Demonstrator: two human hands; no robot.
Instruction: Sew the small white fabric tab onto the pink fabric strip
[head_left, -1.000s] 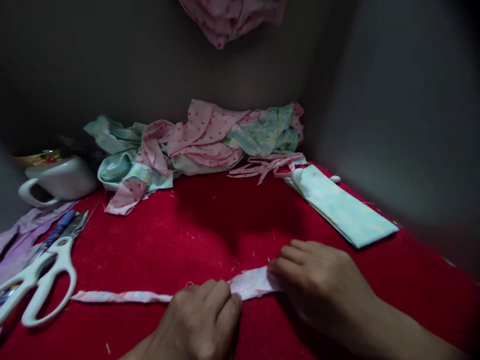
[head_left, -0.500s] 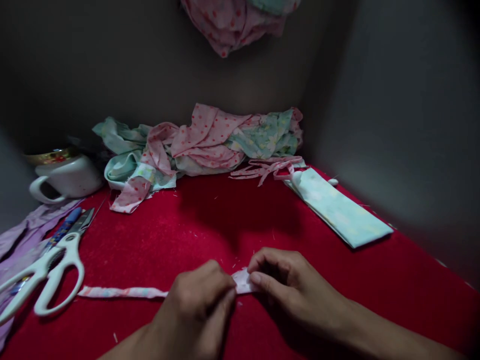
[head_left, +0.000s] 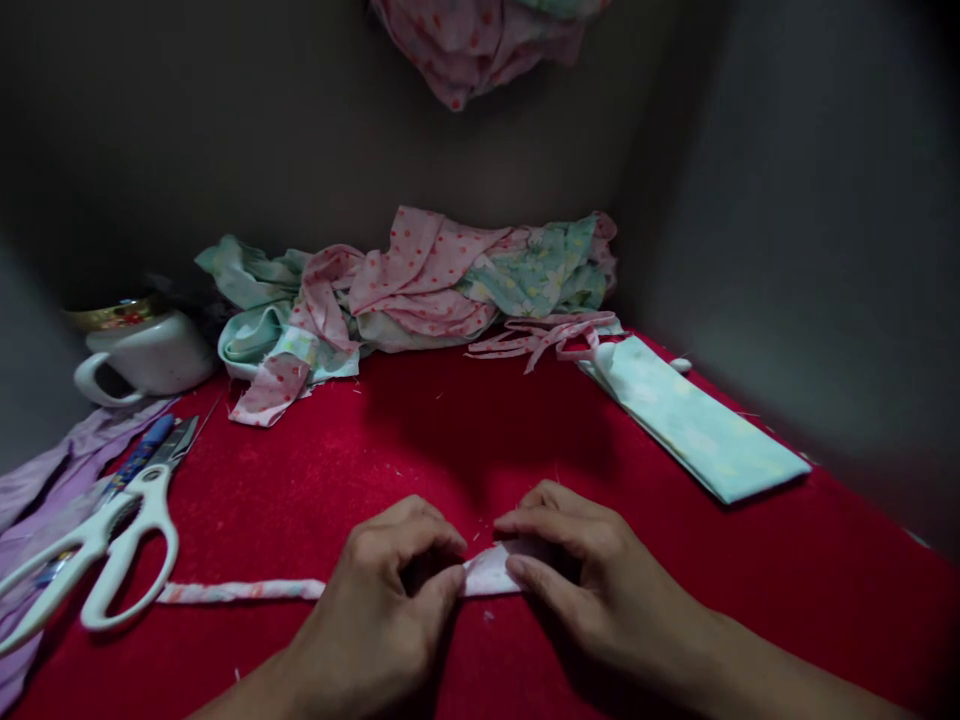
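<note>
A narrow pale fabric strip [head_left: 491,572] with pink marks lies across the red cloth. Its left part is folded into a thin band that runs out from under my left hand [head_left: 397,580] toward the scissors. My left hand is curled over the strip, thumb and fingertips at its folded part. Close by on the right, my right hand [head_left: 577,565] has its thumb on the wider, unfolded-looking piece, with the fingers bent over it. Between the two hands a short whitish stretch of the strip shows. The strip's right end is hidden behind my right hand.
White-handled scissors [head_left: 127,540] and a blue pen-like item [head_left: 142,450] lie left on purple fabric [head_left: 45,500]. Behind stand a white mug [head_left: 154,355] and crumpled pink and green cloths [head_left: 427,280]. A folded mint cloth [head_left: 697,420] lies right; pink fabric [head_left: 480,40] hangs above.
My left hand's fingertips have loosened and lifted slightly from the thumb. My right fingers have shifted a little over the strip. The whole view has moved slightly.
</note>
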